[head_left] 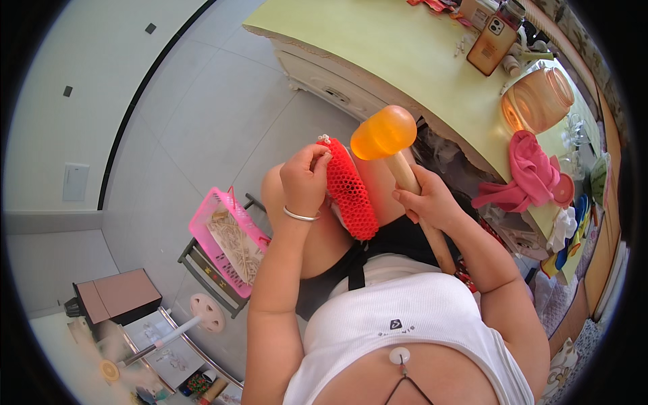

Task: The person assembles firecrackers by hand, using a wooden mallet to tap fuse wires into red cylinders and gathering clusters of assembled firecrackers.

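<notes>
In my right hand [432, 196] is a mallet [385, 131] with a rounded orange, see-through head and a long pale wooden handle. My fingers wrap the handle, and the head is raised to the right of a red honeycomb-mesh pad [349, 192]. This long pad lies across my lap between my thighs, with a dark spot near its middle. At its far end sit a few small white pegs [325, 139]. My left hand [307, 179] is closed in a pinch beside that end; what its fingertips hold is too small to make out.
On my left, a pink basket [214, 214] of pale sticks stands on a small stool [202, 277]. A yellow-green table [378, 50] runs along the far right, bearing a phone [491, 50], a large jar [540, 101] and a pink cloth [526, 172].
</notes>
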### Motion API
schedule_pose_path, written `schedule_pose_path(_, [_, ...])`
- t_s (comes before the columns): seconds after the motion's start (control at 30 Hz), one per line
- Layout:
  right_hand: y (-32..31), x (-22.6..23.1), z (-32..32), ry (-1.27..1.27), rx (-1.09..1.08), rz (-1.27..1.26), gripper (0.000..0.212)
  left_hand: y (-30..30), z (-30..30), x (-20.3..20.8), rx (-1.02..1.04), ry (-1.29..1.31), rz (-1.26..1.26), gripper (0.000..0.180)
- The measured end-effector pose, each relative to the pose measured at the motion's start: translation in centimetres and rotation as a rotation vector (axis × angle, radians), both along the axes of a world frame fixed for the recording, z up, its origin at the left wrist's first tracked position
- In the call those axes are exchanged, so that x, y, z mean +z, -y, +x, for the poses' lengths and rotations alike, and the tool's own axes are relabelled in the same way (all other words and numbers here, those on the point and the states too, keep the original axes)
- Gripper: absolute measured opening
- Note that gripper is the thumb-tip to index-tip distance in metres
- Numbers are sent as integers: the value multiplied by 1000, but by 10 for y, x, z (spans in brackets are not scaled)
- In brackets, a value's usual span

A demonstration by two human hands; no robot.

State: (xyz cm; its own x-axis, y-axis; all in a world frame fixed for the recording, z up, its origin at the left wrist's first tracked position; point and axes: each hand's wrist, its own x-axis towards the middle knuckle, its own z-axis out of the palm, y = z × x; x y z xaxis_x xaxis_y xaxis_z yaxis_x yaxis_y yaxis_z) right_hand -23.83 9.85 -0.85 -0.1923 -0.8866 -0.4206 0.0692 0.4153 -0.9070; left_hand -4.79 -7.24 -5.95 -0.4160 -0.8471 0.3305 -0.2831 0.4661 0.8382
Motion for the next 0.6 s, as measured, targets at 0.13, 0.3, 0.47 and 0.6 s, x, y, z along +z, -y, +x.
schedule_pose_path(0.13, [4, 1, 7, 0, 29, -2, 15, -3, 3, -6, 15, -71, 154, 8])
schedule_pose_path(0.3, [6, 0, 10, -24, 41, 18, 14, -2, -1, -12, 18, -170, 241, 8])
schedule_pose_path(0.47, [5, -2, 14, -15, 49, 33, 13, -3, 0, -10, 12, -168, 249, 8])
schedule_pose_path(0.6, [4, -9, 13, -17, 56, 26, 13, 1, -1, -5, -27, 65, -232, 11])
